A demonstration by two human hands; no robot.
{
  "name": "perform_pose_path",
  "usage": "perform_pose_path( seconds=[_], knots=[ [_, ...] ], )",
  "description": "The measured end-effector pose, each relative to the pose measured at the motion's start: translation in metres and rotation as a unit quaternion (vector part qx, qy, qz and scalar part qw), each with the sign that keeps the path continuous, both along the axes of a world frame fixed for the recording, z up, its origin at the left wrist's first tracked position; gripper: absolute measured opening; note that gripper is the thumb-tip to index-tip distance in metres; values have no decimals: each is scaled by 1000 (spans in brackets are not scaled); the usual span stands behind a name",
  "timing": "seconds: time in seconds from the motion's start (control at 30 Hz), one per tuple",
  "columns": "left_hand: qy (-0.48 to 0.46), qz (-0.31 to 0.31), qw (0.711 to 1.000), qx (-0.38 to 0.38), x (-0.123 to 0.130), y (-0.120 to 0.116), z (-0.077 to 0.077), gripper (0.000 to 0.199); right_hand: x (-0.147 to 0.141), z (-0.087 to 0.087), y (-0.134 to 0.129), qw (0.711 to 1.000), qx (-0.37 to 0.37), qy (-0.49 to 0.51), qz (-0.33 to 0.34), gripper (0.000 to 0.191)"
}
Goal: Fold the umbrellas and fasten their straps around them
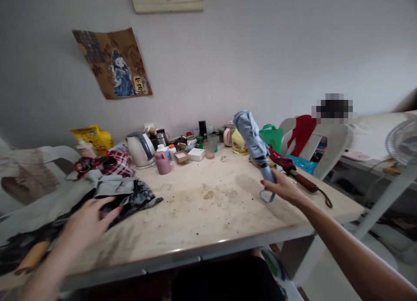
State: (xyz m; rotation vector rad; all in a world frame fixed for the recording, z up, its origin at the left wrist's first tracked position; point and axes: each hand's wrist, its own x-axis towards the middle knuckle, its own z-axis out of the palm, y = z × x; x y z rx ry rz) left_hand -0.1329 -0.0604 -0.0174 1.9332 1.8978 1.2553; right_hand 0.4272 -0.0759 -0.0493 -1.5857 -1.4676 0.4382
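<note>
A folded light-blue umbrella (252, 138) is held tilted above the table's right part, its top pointing up and left. My right hand (280, 186) is closed round its handle, and a wrist loop hangs below. Behind it on the table lies a dark red umbrella (282, 162) with a brown handle and strap. At the left my left hand (89, 218), a little blurred, has its fingers apart and holds nothing. It is over or beside a dark grey patterned cloth (138, 196); whether it touches the cloth I cannot tell.
Along the back of the table (195, 210) stand a white kettle (140, 149), a pink jug (162, 163), small boxes, cups and bottles. Bags in yellow and green are near the wall. White chairs flank the table, and a fan (402, 140) stands at the right.
</note>
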Motion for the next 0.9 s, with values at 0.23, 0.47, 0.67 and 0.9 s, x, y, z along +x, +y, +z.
perform_pose_path(
  seconds=[0.23, 0.47, 0.67, 0.9],
  knots=[
    [-267, -358, 889, -104, 172, -6, -2, 63, -111, -10, -27, 876, -123, 317, 343, 29],
    [-465, -441, 757, -123, 210, 2, -22, 53, -139, -39, -57, 630, -244, 516, 527, 24],
    [-422, -446, 782, -102, 210, 7, -30, 53, -144, -42, -68, 478, -262, 583, 602, 25],
    [-429, -423, 794, -83, 204, 5, -26, 55, -156, -39, -80, 532, -244, 572, 575, 26]
  ],
)
